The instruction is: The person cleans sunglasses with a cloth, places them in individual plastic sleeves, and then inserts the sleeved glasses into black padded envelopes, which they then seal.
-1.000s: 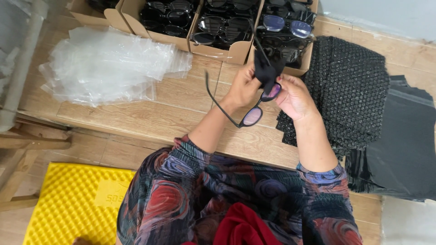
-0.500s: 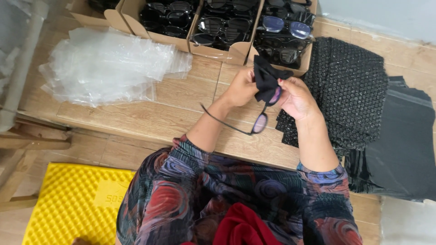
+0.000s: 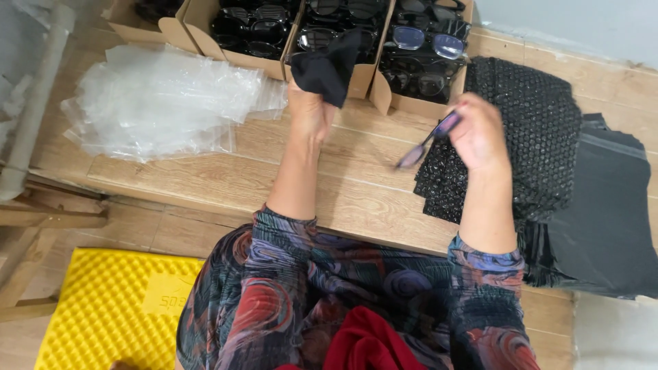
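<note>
The left hand [image 3: 308, 113] grips a black cloth [image 3: 329, 68] near the counter's [image 3: 329, 185] far edge. The right hand [image 3: 480, 130] is closed on glasses [image 3: 428, 142] above open wood.

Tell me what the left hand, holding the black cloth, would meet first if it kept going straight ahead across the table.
Probably the cardboard boxes of glasses: the left hand with its cloth points up the table at their front wall, which already looks close. Height above the table is unclear from this view.
</note>
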